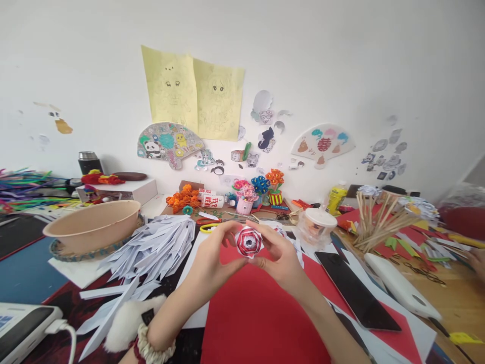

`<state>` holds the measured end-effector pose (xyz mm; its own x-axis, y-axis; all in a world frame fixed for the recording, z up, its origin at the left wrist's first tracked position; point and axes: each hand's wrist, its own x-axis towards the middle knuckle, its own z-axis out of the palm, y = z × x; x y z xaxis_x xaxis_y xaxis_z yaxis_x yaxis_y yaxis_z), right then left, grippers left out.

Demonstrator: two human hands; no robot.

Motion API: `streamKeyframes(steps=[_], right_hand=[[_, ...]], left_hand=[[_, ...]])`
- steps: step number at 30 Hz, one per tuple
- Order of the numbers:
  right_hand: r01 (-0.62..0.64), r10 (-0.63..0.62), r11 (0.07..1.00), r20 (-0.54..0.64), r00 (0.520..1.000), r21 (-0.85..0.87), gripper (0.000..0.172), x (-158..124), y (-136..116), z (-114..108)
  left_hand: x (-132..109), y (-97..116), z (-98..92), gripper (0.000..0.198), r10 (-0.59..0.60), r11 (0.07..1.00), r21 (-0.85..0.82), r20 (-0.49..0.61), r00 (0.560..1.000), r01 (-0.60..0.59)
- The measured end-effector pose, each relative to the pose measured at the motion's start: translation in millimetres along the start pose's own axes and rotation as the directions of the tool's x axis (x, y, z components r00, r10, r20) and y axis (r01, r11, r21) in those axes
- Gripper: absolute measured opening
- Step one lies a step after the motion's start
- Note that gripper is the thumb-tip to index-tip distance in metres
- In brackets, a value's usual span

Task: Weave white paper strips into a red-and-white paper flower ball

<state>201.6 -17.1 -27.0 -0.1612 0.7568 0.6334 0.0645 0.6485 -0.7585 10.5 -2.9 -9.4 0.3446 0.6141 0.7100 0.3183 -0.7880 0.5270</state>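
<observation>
Between my two hands is a small round rolled-paper piece (249, 241), ringed in red and white with a dark hollow at its middle. My left hand (221, 247) curls its fingers and thumb around the left side. My right hand (278, 252) grips the opposite side the same way, and both thumbs meet just below it. Under the hands lies a large red paper sheet (261, 318). A heap of folded white paper strips (159, 245) is to the left of my left hand. The back of the rolled piece is hidden by its front.
A beige basin (94, 227) stands at the left. To the right are a black phone (356, 290), a white power bank (401, 288), a lidded plastic cup (317, 225) and bundled wooden sticks (373, 222). Pipe-cleaner flowers (246, 191) stand against the wall. Another person's hand (478, 260) shows at the right edge.
</observation>
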Motion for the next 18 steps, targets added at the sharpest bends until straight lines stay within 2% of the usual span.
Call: streamKeyframes(steps=[5, 11, 18], right_hand=[[0.021, -0.021, 1.0, -0.034, 0.999, -0.007, 0.056, -0.6, -1.0, -1.0], [0.014, -0.011, 0.999, -0.052, 0.999, 0.051, 0.047, -0.4, -2.8, -0.8], [0.064, -0.065, 0.997, -0.04, 0.997, -0.036, 0.046, -1.2, -2.6, -1.9]], left_hand=[[1.7, 3.5, -3.8, 0.044, 0.07, 0.998, -0.009, 0.034, 0.997, -0.07], [1.7, 5.7, -3.4, 0.047, 0.049, 0.998, -0.029, 0.021, 0.999, -0.049], [2.3, 7.0, -2.1, 0.041, 0.049, 0.996, -0.074, -0.015, 0.999, -0.049]])
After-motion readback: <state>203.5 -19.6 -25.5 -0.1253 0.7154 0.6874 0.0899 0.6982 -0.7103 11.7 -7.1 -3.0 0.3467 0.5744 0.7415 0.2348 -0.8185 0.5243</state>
